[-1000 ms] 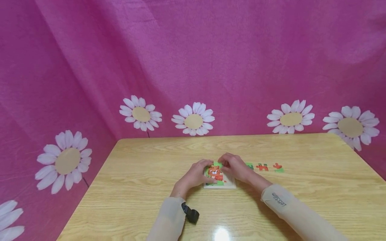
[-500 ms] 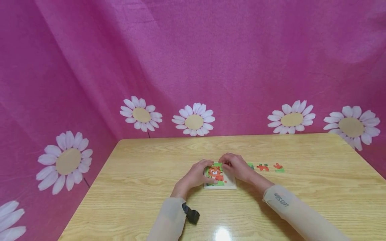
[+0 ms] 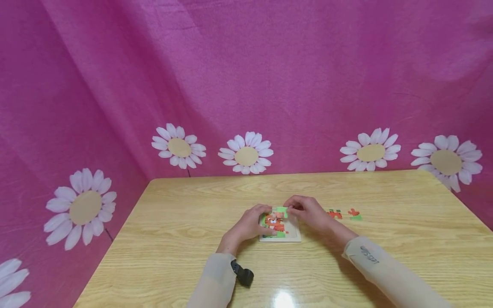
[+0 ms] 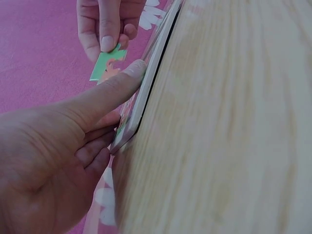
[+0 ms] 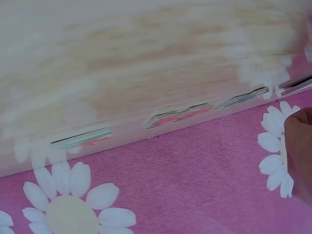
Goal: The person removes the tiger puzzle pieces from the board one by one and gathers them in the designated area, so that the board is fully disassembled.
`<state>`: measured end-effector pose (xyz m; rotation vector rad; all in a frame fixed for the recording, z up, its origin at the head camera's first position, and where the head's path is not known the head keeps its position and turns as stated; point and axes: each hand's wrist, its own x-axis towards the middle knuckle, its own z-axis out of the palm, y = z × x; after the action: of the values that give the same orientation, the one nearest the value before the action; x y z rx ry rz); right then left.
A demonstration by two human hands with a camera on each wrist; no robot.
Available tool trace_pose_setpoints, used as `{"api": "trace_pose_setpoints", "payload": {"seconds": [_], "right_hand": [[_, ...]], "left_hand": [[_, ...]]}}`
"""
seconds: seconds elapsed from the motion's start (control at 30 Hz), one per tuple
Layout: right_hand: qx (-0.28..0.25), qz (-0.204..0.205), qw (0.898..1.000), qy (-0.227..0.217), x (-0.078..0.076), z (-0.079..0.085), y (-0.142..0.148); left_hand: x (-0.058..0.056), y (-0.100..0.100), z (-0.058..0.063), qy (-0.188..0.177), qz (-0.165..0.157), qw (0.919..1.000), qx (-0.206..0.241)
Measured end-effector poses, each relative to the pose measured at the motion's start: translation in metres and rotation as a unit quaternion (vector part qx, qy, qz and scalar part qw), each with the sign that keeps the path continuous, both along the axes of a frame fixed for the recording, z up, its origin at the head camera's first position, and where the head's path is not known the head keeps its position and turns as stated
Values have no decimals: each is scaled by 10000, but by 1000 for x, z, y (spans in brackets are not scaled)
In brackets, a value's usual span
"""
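Note:
A square puzzle tray [image 3: 293, 237] lies on the table, partly filled with pieces that show an orange tiger's face on green. My left hand [image 3: 246, 223] grips the tray from its left side; the left wrist view has the thumb over the tray's edge and the other fingers curled at its side. My right hand [image 3: 309, 214] pinches a green and orange puzzle piece [image 4: 103, 64] by its corner. That piece is raised and tilted over the tray's upper part, apart from it. In the right wrist view only the edge of the right hand [image 5: 300, 151] shows.
To the right of the tray lie loose puzzle pieces, one orange and dark green [image 3: 334, 214], another orange and light green [image 3: 354, 214]. A third loose piece [image 5: 243, 97] shows in the right wrist view. A pink curtain [image 3: 300, 85] with daisies hangs behind the wooden table [image 3: 185, 214].
My right hand has lifted slightly and shifted right, bringing the pinched puzzle piece up out of the tray's top area into plainer sight. The left hand stays on the tray.

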<state>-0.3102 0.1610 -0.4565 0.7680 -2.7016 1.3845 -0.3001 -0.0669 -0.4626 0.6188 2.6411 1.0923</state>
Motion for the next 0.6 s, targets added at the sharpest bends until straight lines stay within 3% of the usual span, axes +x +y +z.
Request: {"api": "trace_pose_setpoints", "payload": {"seconds": [0.6], "right_hand": [[-15,28,9994,-333,11,1,27]], "left_hand": [[-1,-1,-3,-56,4,10000,29]]}}
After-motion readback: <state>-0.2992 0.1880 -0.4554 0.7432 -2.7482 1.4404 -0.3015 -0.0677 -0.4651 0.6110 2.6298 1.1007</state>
